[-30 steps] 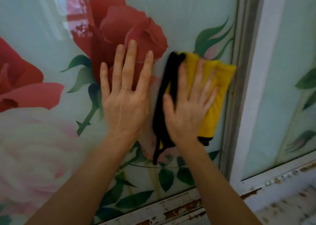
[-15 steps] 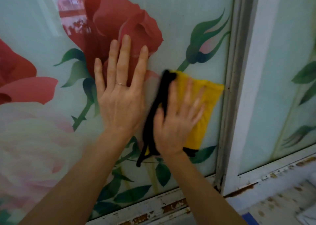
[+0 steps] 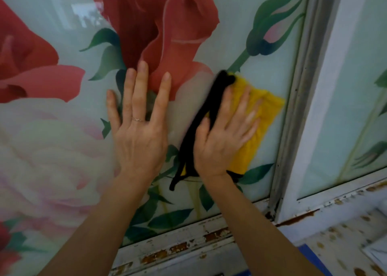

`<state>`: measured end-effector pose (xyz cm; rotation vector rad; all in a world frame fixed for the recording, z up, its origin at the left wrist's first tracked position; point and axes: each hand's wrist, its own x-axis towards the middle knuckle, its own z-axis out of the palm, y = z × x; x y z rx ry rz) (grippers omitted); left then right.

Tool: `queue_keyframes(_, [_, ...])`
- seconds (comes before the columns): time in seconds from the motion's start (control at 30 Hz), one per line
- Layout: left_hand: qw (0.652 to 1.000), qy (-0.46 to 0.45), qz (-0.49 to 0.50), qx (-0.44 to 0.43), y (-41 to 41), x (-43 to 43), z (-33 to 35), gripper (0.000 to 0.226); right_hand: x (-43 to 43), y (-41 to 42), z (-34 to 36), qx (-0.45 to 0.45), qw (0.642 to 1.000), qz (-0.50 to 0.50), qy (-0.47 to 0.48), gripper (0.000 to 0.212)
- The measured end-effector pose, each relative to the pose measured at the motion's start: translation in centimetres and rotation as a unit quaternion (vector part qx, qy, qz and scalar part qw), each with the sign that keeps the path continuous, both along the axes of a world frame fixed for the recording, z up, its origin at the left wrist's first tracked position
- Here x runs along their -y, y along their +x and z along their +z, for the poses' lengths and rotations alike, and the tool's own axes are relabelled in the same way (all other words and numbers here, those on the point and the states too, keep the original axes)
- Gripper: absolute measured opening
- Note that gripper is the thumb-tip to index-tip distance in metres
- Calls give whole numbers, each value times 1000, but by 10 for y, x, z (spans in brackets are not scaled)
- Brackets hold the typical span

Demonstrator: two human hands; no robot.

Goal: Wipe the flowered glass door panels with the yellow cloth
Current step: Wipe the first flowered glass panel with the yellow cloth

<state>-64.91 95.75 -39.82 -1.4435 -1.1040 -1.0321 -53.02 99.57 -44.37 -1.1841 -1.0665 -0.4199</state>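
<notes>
The flowered glass door panel (image 3: 240, 20) fills most of the view, printed with red and pale pink roses and green leaves. My right hand (image 3: 224, 135) lies flat with straight fingers on the folded yellow cloth (image 3: 259, 127), pressing it against the lower right part of the glass. The cloth has a black edge along its left side. My left hand (image 3: 138, 127) rests flat on the glass just left of the cloth, fingers spread and straight, a ring on one finger. A second flowered panel (image 3: 351, 99) stands to the right.
A grey and white vertical frame post (image 3: 301, 99) separates the two panels, close to the cloth's right edge. A white bottom rail (image 3: 188, 244) with rust spots and chipped paint runs below the glass. Stained floor (image 3: 345, 244) shows at the lower right.
My right hand has slid the yellow cloth downward on the glass, uncovering the rosebud above it. My left hand stays pressed flat on the panel.
</notes>
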Motion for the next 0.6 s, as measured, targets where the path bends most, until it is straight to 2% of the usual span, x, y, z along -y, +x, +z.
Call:
queue_keyframes(0.1, [1000, -8, -13, 17, -1, 2, -5, 43, 14, -20, -28, 169, 984, 45, 26, 49])
queue_keyframes(0.2, [1000, -5, -25, 17, -4, 2, -5, 42, 3, 0, -37, 244, 967, 30, 61, 49])
queue_keyframes(0.27, [1000, 3, -20, 10, -1, 1, -4, 45, -3, 14, -35, 221, 973, 15, 62, 47])
queue_keyframes(0.4, [1000, 0, -1, 8, -2, 2, -6, 49, 3, -16, -23, 42, 999, -18, 26, 47])
queue_keyframes(0.47, [1000, -8, -8, 11, -1, 3, -5, 44, 13, -44, -22, -7, 1000, -14, 4, 49])
queue_keyframes(0.53, [1000, -15, -19, 13, -2, 5, -4, 42, 21, -61, -35, 30, 999, 15, -8, 53])
queue_keyframes(0.6, [1000, -13, -22, 7, -2, 4, -5, 43, 24, -54, -53, 111, 993, 41, 5, 52])
